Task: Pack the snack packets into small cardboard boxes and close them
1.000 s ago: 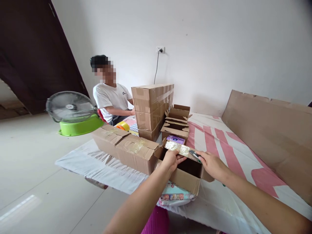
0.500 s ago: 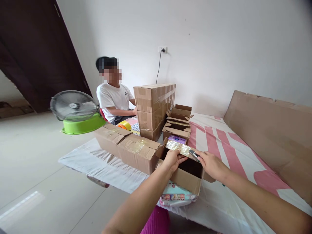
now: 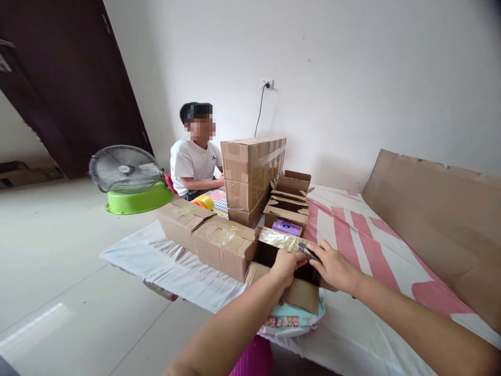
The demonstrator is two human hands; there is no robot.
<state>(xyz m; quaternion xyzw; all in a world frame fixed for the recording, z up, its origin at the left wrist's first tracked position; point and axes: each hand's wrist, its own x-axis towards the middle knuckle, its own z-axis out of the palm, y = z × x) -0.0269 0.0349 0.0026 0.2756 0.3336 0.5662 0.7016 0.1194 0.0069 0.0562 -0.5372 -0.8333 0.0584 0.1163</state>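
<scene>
An open cardboard box (image 3: 301,295) stands at the near edge of the covered table, its far flap (image 3: 277,239) carrying shiny clear tape. My right hand (image 3: 335,266) grips a utility knife (image 3: 308,251), whose tip lies against the taped flap near its right end. Just left of it, my left hand (image 3: 287,265) is closed with its fingertips on the flap's lower edge, close to the knife. The inside of the box is dark. Beneath the box lies a printed plastic pack (image 3: 291,320). Behind the flap sits a purple pack (image 3: 287,227).
Two taped boxes (image 3: 225,241) lie to the left, and a stack of taped boxes (image 3: 239,177) rises behind. Several open boxes (image 3: 287,213) line up beyond. A person (image 3: 198,162) sits behind the stack near tape rolls (image 3: 204,202). A fan (image 3: 125,169) rests on a green basin (image 3: 139,198).
My left hand has shifted right along the flap, nearer the knife. The taped flap now shows more of its face, and the head view has turned slightly left.
</scene>
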